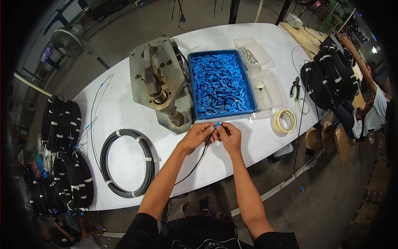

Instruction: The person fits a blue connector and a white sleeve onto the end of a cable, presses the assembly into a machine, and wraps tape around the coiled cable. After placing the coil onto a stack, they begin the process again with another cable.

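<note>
Both hands meet over the white table, just below the blue tray (253,108) of small blue connectors (219,83). A black cable (202,157) runs up to my left hand (196,135), whose fingers are closed on its end. My right hand (229,137) pinches a small blue connector (217,124) at the cable's end, between the two hands. How far the cable sits in the connector is hidden by the fingers. To the left lies a coil of black cable (150,159), tied with white bands.
A metal press (159,79) stands left of the tray. Right of it are clear bins (267,93), a tape roll (283,121) and pliers (294,89). Cable bundles (62,124) hang at the left edge; more coils (331,74) lie right, near another person (375,103).
</note>
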Available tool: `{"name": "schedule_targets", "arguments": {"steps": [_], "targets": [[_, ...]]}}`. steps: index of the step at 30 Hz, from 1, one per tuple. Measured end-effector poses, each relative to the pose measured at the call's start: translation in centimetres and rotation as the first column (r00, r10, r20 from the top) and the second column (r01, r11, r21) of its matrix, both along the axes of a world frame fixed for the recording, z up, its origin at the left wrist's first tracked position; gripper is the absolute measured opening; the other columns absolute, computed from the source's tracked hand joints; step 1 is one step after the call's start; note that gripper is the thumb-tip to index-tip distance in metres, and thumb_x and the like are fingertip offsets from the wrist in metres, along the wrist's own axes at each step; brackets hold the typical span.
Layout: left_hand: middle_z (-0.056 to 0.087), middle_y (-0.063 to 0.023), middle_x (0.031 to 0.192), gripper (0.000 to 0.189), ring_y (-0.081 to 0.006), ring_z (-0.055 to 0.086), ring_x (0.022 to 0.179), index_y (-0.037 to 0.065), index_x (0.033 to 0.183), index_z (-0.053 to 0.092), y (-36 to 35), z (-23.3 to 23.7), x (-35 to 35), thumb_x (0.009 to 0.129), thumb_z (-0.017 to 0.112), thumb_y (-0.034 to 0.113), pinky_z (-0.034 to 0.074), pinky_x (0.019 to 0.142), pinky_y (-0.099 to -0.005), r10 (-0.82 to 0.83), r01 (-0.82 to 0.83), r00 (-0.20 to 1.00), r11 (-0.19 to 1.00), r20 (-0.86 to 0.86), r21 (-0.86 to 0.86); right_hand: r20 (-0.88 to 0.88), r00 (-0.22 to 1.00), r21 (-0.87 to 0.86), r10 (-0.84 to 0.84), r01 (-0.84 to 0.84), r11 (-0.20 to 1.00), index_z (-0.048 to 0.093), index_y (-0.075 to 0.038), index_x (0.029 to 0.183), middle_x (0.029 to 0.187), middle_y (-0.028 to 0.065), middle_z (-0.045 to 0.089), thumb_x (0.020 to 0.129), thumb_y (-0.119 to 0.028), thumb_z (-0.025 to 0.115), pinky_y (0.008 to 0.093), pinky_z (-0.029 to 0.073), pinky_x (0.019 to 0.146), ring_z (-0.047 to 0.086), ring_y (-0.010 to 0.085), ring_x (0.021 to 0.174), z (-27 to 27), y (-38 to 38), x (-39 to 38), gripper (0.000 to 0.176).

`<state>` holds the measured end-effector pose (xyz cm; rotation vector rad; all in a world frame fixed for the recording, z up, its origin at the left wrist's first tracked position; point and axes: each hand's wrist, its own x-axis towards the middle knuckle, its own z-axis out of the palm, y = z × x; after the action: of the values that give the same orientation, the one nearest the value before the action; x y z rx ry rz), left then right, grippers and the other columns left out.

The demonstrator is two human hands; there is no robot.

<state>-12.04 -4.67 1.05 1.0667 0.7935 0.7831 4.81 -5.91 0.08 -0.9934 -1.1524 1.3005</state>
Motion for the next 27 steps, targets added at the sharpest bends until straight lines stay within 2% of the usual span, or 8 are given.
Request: {"name": "schedule_targets", "arguments": {"steps": [3, 5, 10, 18, 21, 23, 24, 27], "targets": [[0.066, -0.0042, 0.086, 0.025, -0.0108, 0.060, 0.079, -0.001, 0.100, 0.065, 0.1, -0.4, 0.0, 0.100, 0.054, 0.021, 0.048, 0.074, -0.0242, -0.040, 0.041, 0.999, 0.995, -0.012, 0.087, -0.079, 0.997, 0.030, 0.008, -0.005, 1.000, 0.067, 0.006, 0.102, 0.071, 0.0043, 0.063, 0.090, -0.011, 0.068, 0.0229, 0.045, 0.055, 0.056, 0.0090, 0.061, -1.3, 0.2, -0.2, 0.020], [0.067, -0.0041, 0.090, 0.024, -0.0097, 0.059, 0.082, -0.002, 0.103, 0.067, -0.2, -0.6, 0.2, 0.098, 0.056, 0.018, 0.048, 0.075, -0.0233, 0.068, -0.055, 0.994, 0.988, -0.085, 0.142, -0.105, 0.994, 0.055, 0.007, -0.002, 0.999, 0.069, 0.005, 0.101, 0.071, 0.0041, 0.063, 0.089, -0.011, 0.069, 0.0225, 0.045, 0.055, 0.056, 0.0091, 0.061, -1.7, 0.3, -0.1, 0.019], [0.068, -0.0038, 0.094, 0.022, -0.0081, 0.058, 0.084, -0.003, 0.109, 0.068, -0.5, -0.7, 0.2, 0.095, 0.061, 0.012, 0.047, 0.076, -0.0226, 0.140, -0.132, 0.987, 0.986, -0.073, 0.103, 0.153, 0.988, 0.141, -0.001, -0.021, 0.990, 0.073, -0.001, 0.102, 0.073, 0.0047, 0.064, 0.085, -0.010, 0.072, 0.0213, 0.044, 0.059, 0.057, 0.0095, 0.065, -1.1, 0.2, 0.6, 0.020], [0.067, -0.0027, 0.091, 0.022, -0.0076, 0.056, 0.082, -0.002, 0.109, 0.068, -0.5, -0.1, 0.4, 0.095, 0.062, 0.015, 0.047, 0.074, -0.0224, 0.129, -0.113, 0.987, 0.983, -0.099, 0.147, 0.006, 1.000, 0.121, 0.004, -0.004, 0.993, 0.071, 0.001, 0.104, 0.073, 0.0046, 0.064, 0.087, -0.011, 0.071, 0.0213, 0.043, 0.059, 0.057, 0.0096, 0.066, -1.1, 0.1, 0.0, 0.022], [0.063, -0.0004, 0.085, 0.021, -0.0064, 0.053, 0.076, -0.001, 0.104, 0.066, -0.4, 0.3, 1.2, 0.097, 0.059, 0.018, 0.043, 0.068, -0.0214, 0.102, -0.087, 0.990, 0.984, -0.095, 0.157, -0.032, 0.999, 0.090, -0.037, 0.040, 0.995, 0.070, 0.004, 0.104, 0.074, 0.0040, 0.064, 0.088, -0.013, 0.070, 0.0209, 0.043, 0.059, 0.057, 0.0093, 0.066, -0.8, 0.1, 0.2, 0.022], [0.057, 0.0018, 0.078, 0.020, -0.0052, 0.048, 0.071, 0.001, 0.099, 0.063, -0.2, 0.6, 2.4, 0.098, 0.057, 0.020, 0.039, 0.064, -0.0207, 0.096, -0.096, 0.991, 0.995, -0.090, 0.015, 0.004, 0.997, 0.089, -0.075, 0.074, 0.993, 0.070, 0.004, 0.104, 0.076, 0.0035, 0.064, 0.089, -0.014, 0.069, 0.0207, 0.043, 0.059, 0.056, 0.0087, 0.066, -1.0, 0.2, 0.9, 0.023], [0.053, 0.0049, 0.073, 0.018, -0.0031, 0.043, 0.063, 0.007, 0.087, 0.061, 0.1, 0.6, 3.9, 0.098, 0.058, 0.022, 0.034, 0.055, -0.0200, 0.143, -0.131, 0.985, 0.985, -0.100, 0.112, -0.032, 0.989, 0.027, -0.143, 0.143, 0.989, 0.070, 0.004, 0.104, 0.077, 0.0024, 0.064, 0.090, -0.015, 0.068, 0.0204, 0.043, 0.059, 0.055, 0.0075, 0.066, -1.4, 0.3, 1.3, 0.023], [0.055, 0.0033, 0.074, 0.016, -0.0045, 0.045, 0.066, 0.005, 0.087, 0.060, 1.3, 0.6, 6.7, 0.097, 0.057, 0.017, 0.038, 0.059, -0.0212, 0.177, -0.165, 0.984, 0.960, -0.032, 0.227, -0.056, 0.970, -0.025, -0.238, 0.237, 0.971, 0.069, 0.003, 0.106, 0.082, -0.0003, 0.063, 0.093, -0.019, 0.065, 0.0198, 0.041, 0.059, 0.049, 0.0047, 0.067, -1.4, 0.6, 2.5, 0.026]]}}
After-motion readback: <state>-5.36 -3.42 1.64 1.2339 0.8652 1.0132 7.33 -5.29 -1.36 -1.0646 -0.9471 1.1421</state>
